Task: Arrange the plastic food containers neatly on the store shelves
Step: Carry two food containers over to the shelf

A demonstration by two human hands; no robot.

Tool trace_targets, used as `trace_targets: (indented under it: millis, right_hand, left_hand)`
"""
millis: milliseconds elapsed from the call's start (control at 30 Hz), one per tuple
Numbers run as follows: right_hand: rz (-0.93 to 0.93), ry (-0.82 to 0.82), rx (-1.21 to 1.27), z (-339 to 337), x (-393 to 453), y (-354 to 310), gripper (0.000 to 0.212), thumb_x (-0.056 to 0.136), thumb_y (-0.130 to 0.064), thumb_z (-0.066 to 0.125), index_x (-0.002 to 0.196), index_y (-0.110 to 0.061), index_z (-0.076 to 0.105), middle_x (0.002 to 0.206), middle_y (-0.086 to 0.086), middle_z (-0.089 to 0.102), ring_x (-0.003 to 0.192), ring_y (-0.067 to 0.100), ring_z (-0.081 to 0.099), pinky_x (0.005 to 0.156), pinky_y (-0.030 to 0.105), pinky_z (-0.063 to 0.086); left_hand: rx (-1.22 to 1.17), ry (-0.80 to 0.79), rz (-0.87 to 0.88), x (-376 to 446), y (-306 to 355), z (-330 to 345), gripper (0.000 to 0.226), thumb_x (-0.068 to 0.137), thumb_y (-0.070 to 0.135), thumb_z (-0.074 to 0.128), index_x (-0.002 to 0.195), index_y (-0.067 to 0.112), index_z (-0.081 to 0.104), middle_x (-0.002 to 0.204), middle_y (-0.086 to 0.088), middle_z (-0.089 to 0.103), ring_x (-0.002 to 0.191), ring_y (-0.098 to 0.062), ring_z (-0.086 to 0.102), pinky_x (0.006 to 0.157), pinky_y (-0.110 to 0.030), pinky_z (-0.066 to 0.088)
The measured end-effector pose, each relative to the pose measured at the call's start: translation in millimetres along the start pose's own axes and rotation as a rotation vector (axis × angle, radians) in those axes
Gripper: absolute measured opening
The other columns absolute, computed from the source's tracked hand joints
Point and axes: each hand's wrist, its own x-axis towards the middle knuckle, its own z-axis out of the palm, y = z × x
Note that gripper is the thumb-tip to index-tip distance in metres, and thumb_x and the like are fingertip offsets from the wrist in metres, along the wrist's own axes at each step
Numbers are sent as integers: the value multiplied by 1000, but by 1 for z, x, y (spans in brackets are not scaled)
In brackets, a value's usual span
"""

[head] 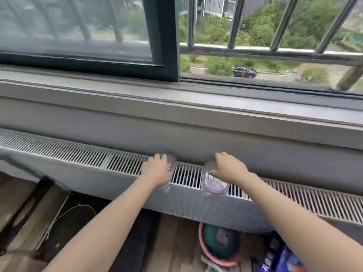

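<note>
Honestly, both clear containers sit on a slatted radiator top point(188, 174). Left hand point(157, 169) fingers curl over one point(171, 163), right hand point(228, 167) pinches the other point(214, 185), which overhangs the front edge and could tip off.

You have two clear plastic containers, one point(171, 163) under your left hand point(157, 169) and one point(214, 185) under your right hand point(229, 167), on one radiator grille point(78, 154), with one dark car point(245, 71) outside.

Clear containers point(215, 185); white slatted radiator grille point(188, 176); grey sill point(176, 107).
</note>
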Motion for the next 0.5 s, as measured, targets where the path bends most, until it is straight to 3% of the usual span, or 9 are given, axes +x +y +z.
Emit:
trace_targets:
  millis: [167, 300, 500]
  right_hand:
    - [242, -61, 43, 41, 16, 22, 88, 79, -65, 57, 133, 0, 35, 134, 18, 40, 124, 34, 41, 99, 39, 38]
    - [342, -53, 182, 69, 33, 22, 110, 70, -77, 55, 138, 5, 26, 136, 21, 38, 127, 33, 38, 101, 37, 36]
    - [531, 39, 363, 94, 45, -2, 135, 59, -75, 67, 147, 0, -3, 149, 16, 19, 138, 29, 20, 103, 48, 32]
  left_hand:
    - [-25, -57, -198, 27, -7, 33, 82, 91, 54, 48, 145, 1, 17, 148, -23, 22, 135, -36, 26, 108, -42, 28]
    - [-162, -34, -300, 40, -5, 50, 105, 84, 61, 57, 148, -2, 1, 148, -25, 23, 135, -37, 29, 108, -43, 29]
    - [-206, 6, -406, 54, 2, 58, 123, 72, 56, 73, 146, -6, -3, 152, -22, 13, 139, -36, 20, 111, -45, 24]
